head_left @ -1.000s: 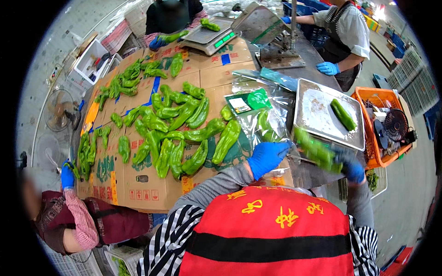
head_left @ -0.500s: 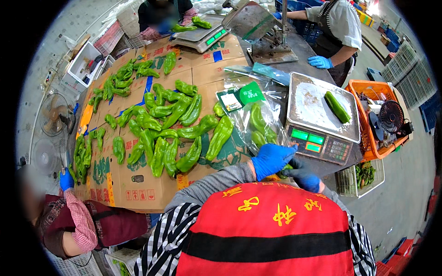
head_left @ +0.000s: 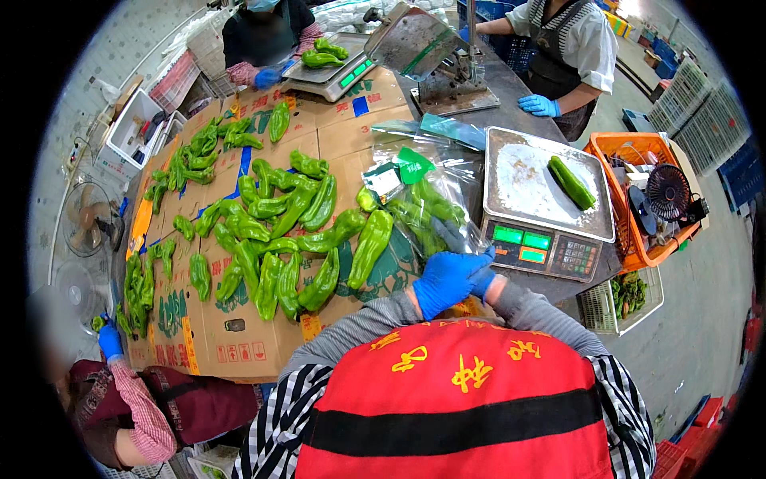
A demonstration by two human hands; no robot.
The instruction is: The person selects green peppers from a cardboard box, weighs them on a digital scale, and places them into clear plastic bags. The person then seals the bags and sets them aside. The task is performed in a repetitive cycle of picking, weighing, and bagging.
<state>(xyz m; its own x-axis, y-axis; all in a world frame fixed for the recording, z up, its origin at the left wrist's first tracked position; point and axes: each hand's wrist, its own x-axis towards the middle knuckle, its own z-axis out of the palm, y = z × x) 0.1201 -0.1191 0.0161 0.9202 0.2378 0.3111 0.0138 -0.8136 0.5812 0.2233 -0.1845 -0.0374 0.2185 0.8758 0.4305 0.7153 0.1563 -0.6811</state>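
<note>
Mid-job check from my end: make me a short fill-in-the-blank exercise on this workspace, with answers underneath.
1. In the picture, the nearer scale stands to the ____ of the clear bag.
2. The count of green peppers lying on that scale is ____.
3. The glove on the left hand is coloured ____.
4. The dark fan sits in a crate coloured ____.

Missing words: right; one; blue; orange.

Three o'clock: orange basket (head_left: 650,257), small black fan (head_left: 669,193) at its rim (round cage). Nine o'clock: second fan (head_left: 84,215). Ten o'clock: white box (head_left: 120,161).
</note>
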